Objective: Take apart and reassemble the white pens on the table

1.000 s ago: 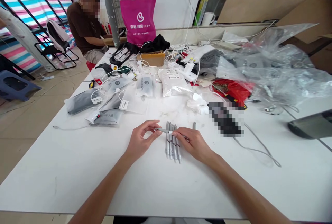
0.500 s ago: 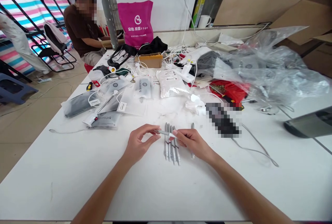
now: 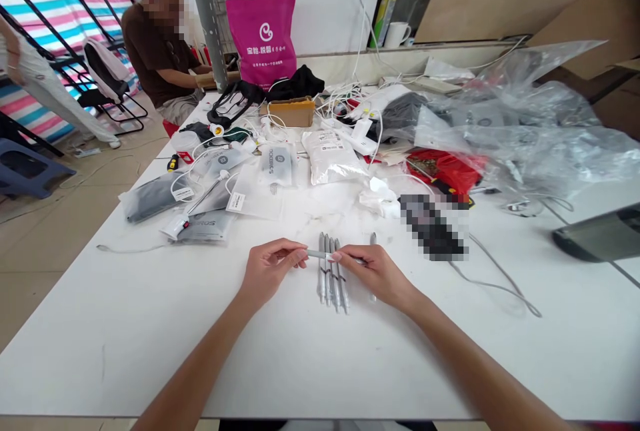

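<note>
A silver-grey pen (image 3: 317, 254) is held nearly level above the table, between both hands. My left hand (image 3: 267, 272) pinches its left end between thumb and fingers. Around its middle and right part, my right hand (image 3: 375, 274) is closed, hiding some of the barrel. Just below and behind the held pen, several similar silver pens (image 3: 334, 284) lie side by side on the white table (image 3: 280, 364). One more pen (image 3: 373, 238) lies apart from that row, partly covered by my right hand.
Bagged items (image 3: 203, 228) and cables crowd the left rear. A white packet (image 3: 333, 158), red bag (image 3: 445, 168) and clear plastic (image 3: 545, 144) lie farther back. A blurred dark object (image 3: 433, 228) and a grey cylindrical object (image 3: 600, 234) are at right. A co-worker (image 3: 160, 51) sits far left.
My left thumb and fingers have closed on the pen's left end, and the pen has become more level. At far left, a person in white trousers has shifted to the right.
</note>
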Tool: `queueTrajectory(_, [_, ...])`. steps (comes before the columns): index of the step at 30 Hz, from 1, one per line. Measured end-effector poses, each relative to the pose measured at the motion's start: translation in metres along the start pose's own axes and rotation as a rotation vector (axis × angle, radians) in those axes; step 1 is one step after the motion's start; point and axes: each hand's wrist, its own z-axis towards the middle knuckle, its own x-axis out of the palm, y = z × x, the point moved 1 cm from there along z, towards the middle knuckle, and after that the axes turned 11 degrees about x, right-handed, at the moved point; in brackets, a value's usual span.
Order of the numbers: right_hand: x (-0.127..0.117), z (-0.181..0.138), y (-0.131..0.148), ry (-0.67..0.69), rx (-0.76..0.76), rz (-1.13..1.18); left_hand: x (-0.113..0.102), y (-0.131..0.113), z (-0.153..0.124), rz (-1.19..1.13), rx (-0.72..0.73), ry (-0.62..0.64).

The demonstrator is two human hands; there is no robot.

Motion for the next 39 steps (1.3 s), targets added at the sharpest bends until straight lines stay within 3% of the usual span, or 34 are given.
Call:
queueTrajectory(6, [-0.001,0.001,-0.004,0.104,0.086,0.321,0.000,0.001,-0.002,0.073,0.102,0.022])
queueTrajectory(12, [-0.009,0.010,-0.003,-0.228,-0.043,0.674,0.004,0.000,-0.004,0.075,0.071,0.065])
queueTrajectory(18, [-0.037,0.014,0.002,-0.247,-0.068,0.946,0.001,0.002,-0.004,0.110,0.013,-0.012])
queueTrajectory(26, [-0.059,0.008,-0.004,-0.256,-0.113,1.069,0.000,0.006,-0.003,0.136,0.015,-0.024])
queueTrajectory(31, [-0.064,0.005,-0.001,-0.302,-0.160,0.981,-0.001,0.007,-0.004,0.214,0.043,0.001])
queueTrajectory(35, [-0.069,0.007,0.004,-0.341,-0.160,0.897,0.002,0.011,-0.006,0.372,0.193,0.146])
queueTrajectory(39, [-0.071,0.001,0.004,-0.424,-0.254,0.734,0.009,0.018,-0.009,0.522,0.389,0.337])
